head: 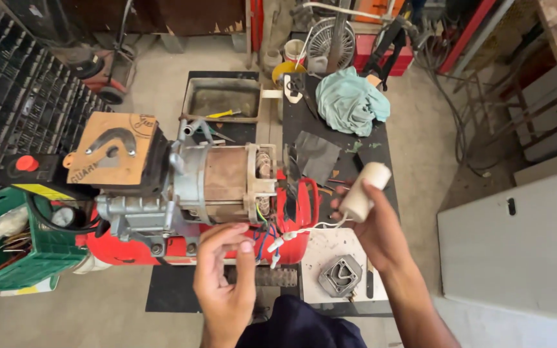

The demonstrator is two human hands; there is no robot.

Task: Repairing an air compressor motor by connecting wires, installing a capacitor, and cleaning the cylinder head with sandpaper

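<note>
A small air compressor lies in front of me, with a grey motor [224, 183] mounted on a red tank [291, 219]. My right hand [372, 222] holds a white cylindrical capacitor [365, 191] up to the right of the motor; white wires run from it down to the left. My left hand [224, 277] sits below the motor's end, with fingertips pinched on the loose coloured wires [262, 241] that hang from the motor. A piece of brown cardboard [114, 148] covers the pump head on the left.
A black workbench [356, 145] behind holds a teal rag [349, 100], a metal tray [220, 96] and a dark sheet. A grey metal cover plate [341, 276] lies near me. A green crate [27, 248] stands at left, a grey cabinet [517, 238] at right.
</note>
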